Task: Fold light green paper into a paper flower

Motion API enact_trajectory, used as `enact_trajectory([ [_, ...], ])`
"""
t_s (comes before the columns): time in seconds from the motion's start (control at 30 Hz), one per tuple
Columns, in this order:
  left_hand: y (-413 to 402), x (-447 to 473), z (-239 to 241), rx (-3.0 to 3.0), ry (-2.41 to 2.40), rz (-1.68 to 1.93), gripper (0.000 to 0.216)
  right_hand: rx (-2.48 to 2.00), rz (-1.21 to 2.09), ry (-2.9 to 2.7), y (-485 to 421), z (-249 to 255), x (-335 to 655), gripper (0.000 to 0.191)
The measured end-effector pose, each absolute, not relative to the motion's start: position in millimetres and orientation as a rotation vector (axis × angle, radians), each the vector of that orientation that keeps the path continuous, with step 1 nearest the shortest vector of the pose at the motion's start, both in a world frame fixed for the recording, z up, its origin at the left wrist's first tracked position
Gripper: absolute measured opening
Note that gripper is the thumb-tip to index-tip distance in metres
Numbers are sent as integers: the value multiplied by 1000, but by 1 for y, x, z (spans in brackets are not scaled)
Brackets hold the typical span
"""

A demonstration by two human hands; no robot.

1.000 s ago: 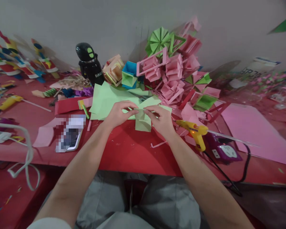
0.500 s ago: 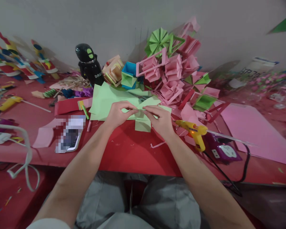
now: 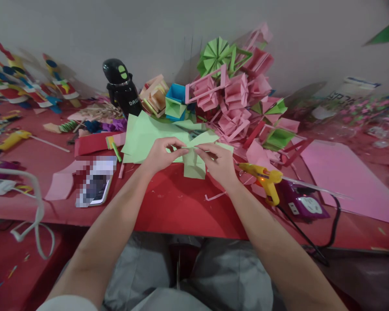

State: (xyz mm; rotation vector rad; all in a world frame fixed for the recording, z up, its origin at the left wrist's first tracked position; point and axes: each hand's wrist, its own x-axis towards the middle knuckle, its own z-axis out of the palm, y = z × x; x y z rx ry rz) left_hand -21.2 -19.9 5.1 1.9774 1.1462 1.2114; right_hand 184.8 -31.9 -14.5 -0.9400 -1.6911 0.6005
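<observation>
Pinching w/ fingertips, L hand (image 3: 162, 154) and R hand (image 3: 219, 163) both grip top edge of light-green paper piece (image 3: 193, 167) just left of yellow glue gun (image 3: 263, 177); judged mid-crease, next press needs edges kept aligned.

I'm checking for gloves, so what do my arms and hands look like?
Both forearms are bare. A pale short sleeve shows on the left arm at the picture's bottom edge. The left hand and right hand wear no gloves, and no watch, bracelet or ring shows.
</observation>
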Motion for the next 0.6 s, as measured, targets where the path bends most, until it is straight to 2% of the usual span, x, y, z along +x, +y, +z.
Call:
enact_trajectory([
  [0.27,-22,-21,8,1819,1050,1210,23,-967,827,-1610,-31,-11,186,21],
  [0.6,-21,-18,6,1738,1020,1167,30,-958,769,-1610,-33,-6,189,23],
])
